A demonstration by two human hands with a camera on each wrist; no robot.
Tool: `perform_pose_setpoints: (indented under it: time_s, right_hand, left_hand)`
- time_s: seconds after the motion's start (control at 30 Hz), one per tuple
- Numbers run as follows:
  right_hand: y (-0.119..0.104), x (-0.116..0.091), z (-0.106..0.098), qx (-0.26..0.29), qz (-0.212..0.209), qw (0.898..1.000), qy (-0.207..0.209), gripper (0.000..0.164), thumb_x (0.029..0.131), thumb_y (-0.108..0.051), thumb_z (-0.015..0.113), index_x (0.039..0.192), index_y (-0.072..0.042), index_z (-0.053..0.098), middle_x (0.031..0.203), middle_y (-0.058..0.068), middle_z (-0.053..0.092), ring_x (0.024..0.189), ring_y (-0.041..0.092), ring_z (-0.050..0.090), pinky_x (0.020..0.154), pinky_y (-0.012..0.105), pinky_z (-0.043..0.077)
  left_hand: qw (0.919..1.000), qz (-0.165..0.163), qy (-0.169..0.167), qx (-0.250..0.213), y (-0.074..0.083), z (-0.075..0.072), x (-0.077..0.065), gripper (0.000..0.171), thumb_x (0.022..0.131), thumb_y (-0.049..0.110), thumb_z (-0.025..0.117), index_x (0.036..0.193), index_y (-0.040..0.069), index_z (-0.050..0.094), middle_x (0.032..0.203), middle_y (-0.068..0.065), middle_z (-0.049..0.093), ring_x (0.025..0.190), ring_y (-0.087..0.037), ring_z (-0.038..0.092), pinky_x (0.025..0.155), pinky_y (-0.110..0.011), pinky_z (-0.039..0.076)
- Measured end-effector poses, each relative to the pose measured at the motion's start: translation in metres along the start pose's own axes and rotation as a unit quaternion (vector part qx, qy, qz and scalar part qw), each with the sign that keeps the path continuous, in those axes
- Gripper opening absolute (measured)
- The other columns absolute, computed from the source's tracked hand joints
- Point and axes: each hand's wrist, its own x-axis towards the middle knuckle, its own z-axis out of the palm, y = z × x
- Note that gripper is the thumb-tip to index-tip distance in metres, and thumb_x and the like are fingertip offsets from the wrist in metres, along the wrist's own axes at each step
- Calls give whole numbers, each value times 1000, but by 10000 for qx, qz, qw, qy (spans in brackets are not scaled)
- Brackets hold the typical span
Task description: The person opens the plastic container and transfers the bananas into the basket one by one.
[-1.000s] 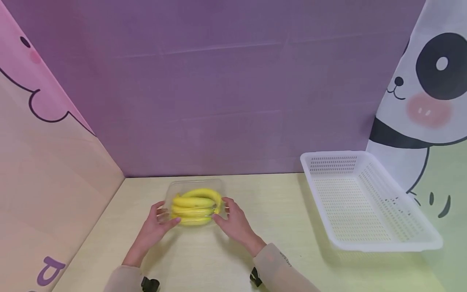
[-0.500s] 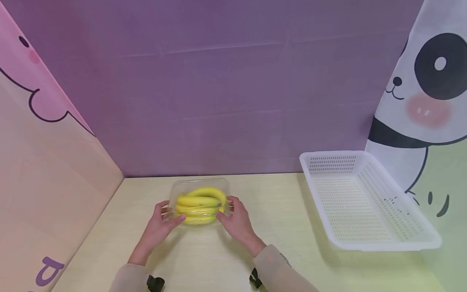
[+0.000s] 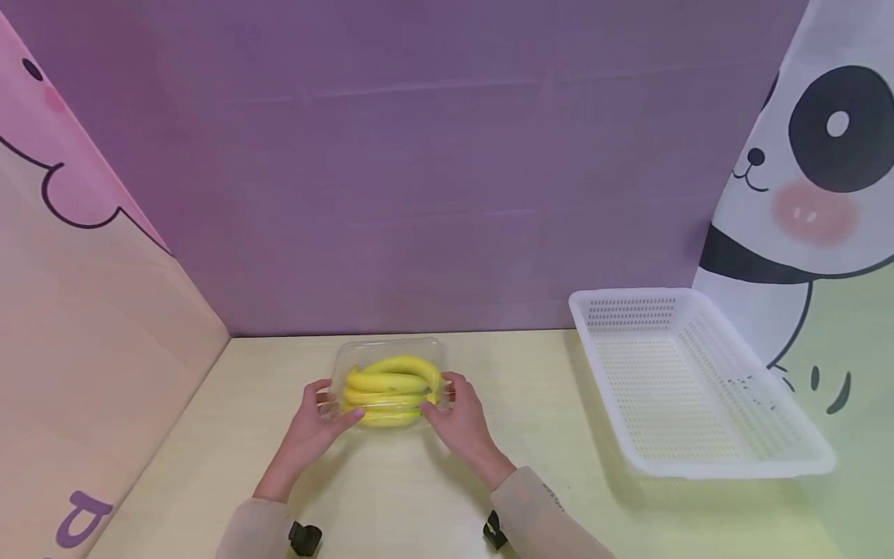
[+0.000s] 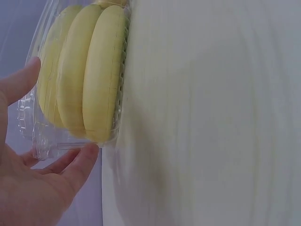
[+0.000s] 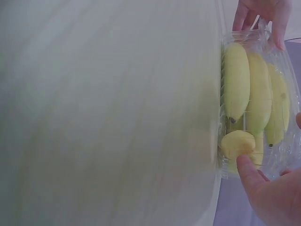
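Observation:
A clear plastic clamshell box holds several yellow bananas. My left hand grips the box's left end, its thumb over the top front edge and its fingers around the side. At the right end my right hand grips it the same way. In the left wrist view, the fingertips press the lower corner of the box, close to the bananas. The right wrist view has the right hand at the near end and the left hand at the far end. Whether the box's base touches the table cannot be told.
A white perforated plastic basket stands on the right of the pale wooden table, with nothing seen in it. A purple backdrop rises behind the table. Printed cartoon panels close off both sides.
Both hands have moved a little to the right together with the box of bananas, keeping their grip. The head view has turned slightly, and the basket appears a bit further left.

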Motion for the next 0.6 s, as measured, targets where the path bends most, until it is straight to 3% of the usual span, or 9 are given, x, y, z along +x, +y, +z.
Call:
perform_pose_setpoints:
  time_s: [0.23,0.6]
  right_hand:
    - [1,0,-7,-56,64,10000,14,63,90,-26,73,140,3,48,120,18,56,106,31,57,90,48,51]
    - [2,-1,-19,-68,165,9998,51,64,88,-23,76,140,1,49,120,17,57,109,33,58,93,48,50]
  left_hand:
    - [9998,185,29,92,2,6,3,97,90,34,79,155,-1,16,144,-29,37,138,-48,40,107,-58,41]
    - [9997,235,48,70,7,15,6,95,89,34,80,154,-1,20,142,-28,42,133,-45,47,102,-55,46]
